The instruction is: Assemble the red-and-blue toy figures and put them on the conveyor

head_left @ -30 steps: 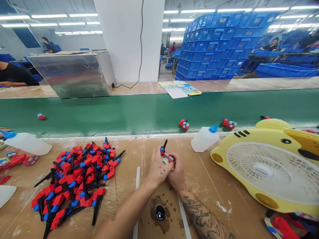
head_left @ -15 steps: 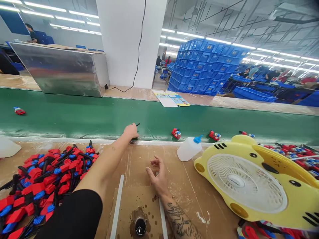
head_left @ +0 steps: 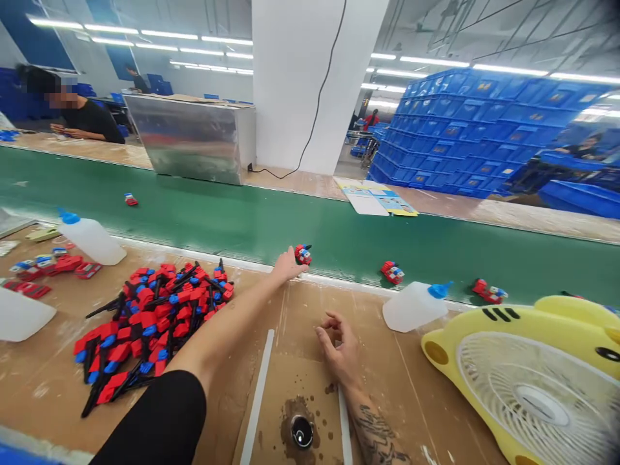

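Observation:
My left hand [head_left: 287,265] reaches out to the near edge of the green belt. Its thumb and forefinger are apart beside a small red, white and blue toy piece [head_left: 303,254] with a black tip, which rests on the belt. Over the cardboard-covered bench, my right hand [head_left: 340,347] is loosely curled, fingers and thumb apart, with nothing visible in it. Below it, a small round cup of dark liquid [head_left: 302,432] stands among wet spots. Left of my left forearm lies a heap of red, blue and black toy parts [head_left: 155,316].
More toy pieces [head_left: 392,272] lie along the green belt [head_left: 213,213]. A white bottle with a blue cap [head_left: 411,307] and a yellow fan [head_left: 537,387] stand right; another bottle [head_left: 94,240] is left. Across the belt are a metal box [head_left: 186,142], stacked blue crates [head_left: 465,129] and a seated person [head_left: 90,119].
The view has turned left. The toy piece, mostly hidden by my left hand before, now shows on the belt, and the fingers have spread. My right hand stays curled over the bench.

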Demonstrator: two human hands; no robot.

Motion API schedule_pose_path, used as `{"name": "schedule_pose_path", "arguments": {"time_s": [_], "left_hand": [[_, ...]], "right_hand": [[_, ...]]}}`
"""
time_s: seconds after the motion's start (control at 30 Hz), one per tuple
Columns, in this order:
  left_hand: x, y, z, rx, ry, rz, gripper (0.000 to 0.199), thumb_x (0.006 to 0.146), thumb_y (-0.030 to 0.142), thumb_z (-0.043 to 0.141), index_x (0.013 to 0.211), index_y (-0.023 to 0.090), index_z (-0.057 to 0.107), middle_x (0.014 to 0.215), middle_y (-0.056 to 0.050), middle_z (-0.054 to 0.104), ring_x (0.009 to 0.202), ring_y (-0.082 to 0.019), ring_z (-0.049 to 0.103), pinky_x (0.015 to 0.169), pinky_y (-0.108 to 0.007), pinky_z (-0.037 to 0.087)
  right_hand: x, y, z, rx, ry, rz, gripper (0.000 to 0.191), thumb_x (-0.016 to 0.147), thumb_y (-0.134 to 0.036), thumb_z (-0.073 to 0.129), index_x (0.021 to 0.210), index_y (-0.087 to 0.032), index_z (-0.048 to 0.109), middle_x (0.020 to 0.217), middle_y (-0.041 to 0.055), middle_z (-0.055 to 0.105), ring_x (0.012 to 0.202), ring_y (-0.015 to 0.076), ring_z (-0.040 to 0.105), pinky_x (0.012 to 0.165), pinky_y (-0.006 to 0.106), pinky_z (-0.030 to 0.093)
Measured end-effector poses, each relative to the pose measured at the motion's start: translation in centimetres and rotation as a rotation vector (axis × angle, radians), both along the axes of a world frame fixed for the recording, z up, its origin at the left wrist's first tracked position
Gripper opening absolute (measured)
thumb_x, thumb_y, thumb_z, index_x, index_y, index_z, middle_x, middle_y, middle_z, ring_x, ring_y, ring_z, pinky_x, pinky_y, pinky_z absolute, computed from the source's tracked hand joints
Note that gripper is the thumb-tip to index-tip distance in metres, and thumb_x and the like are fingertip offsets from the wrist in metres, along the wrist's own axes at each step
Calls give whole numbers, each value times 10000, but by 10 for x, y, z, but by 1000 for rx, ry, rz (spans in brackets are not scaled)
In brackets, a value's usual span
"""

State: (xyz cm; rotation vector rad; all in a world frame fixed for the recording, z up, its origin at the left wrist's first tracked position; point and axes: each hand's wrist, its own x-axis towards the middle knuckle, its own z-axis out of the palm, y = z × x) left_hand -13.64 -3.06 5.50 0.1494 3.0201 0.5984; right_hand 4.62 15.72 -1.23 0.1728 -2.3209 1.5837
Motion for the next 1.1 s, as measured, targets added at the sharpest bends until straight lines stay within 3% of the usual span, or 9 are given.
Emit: {"name": "schedule_pose_path", "arguments": {"time_s": [0.1, 0.2, 0.3, 0.43, 0.57, 0.7, 0.93, 1.1], "left_hand": [[29, -52, 19, -34, -14, -91, 605, 891, 451, 580, 1380, 104, 498, 1316, -159, 624, 1203, -267, 594, 963, -281, 450], [65, -110, 45, -113, -42, -196, 383, 856, 317, 591, 1198, 160, 663, 1130, -85, 719, 1044, -232, 665, 896, -263, 484], [98, -142, 63, -217, -77, -248, 263, 818, 225, 577, 1026, 179, 732, 983, -81, 744, 949, -247, 685, 831, -295, 512], [128, -137, 61, -346, -119, -247, 171, 776, 176, 617, 896, 170, 739, 942, -128, 736, 917, -295, 694, 780, -343, 542], [145, -123, 48, -437, -132, -206, 218, 722, 112, 665, 930, 126, 730, 1013, -196, 707, 901, -342, 697, 760, -408, 564], [157, -125, 43, -469, -112, -217, 215, 741, 72, 625, 925, 116, 728, 1034, -209, 692, 971, -351, 679, 787, -410, 561], [165, -132, 55, -338, -50, -313, 255, 785, 185, 598, 1020, 171, 697, 1043, -153, 661, 925, -319, 666, 753, -370, 535], [185, -109, 55, -136, -29, -430, 325, 814, 168, 571, 1115, 245, 667, 1056, -69, 629, 958, -240, 639, 837, -294, 481]], "right_hand": [[-2, 1, -3, -36, -35, 12, 424, 856, -458, 662, 1176, -185, 608, 902, 48, 656, 803, 207, 638, 715, 314, 508], [-5, 1, -5, -60, -57, 22, 435, 844, -484, 672, 1146, -175, 622, 868, 45, 649, 758, 196, 625, 691, 304, 499], [-6, 1, -6, -74, -72, 17, 445, 836, -507, 676, 1119, -166, 637, 849, 45, 644, 734, 190, 614, 682, 301, 495], [-6, 1, -4, -90, -91, -9, 458, 819, -534, 687, 1077, -157, 660, 878, 72, 670, 786, 214, 635, 719, 319, 510], [-5, 1, -3, -119, -113, -38, 471, 804, -573, 684, 1013, -150, 677, 911, 103, 695, 832, 244, 655, 751, 346, 523], [-5, 0, -1, -76, -112, -17, 455, 811, -587, 666, 941, -151, 688, 892, 101, 702, 810, 243, 653, 736, 339, 516], [-2, -3, 11, -39, -81, 10, 422, 853, -571, 627, 846, -154, 688, 780, 70, 679, 690, 215, 613, 631, 307, 488], [-2, -4, 13, -34, -67, 8, 419, 856, -567, 616, 810, -155, 682, 745, 67, 666, 664, 210, 591, 611, 302, 471]]}}
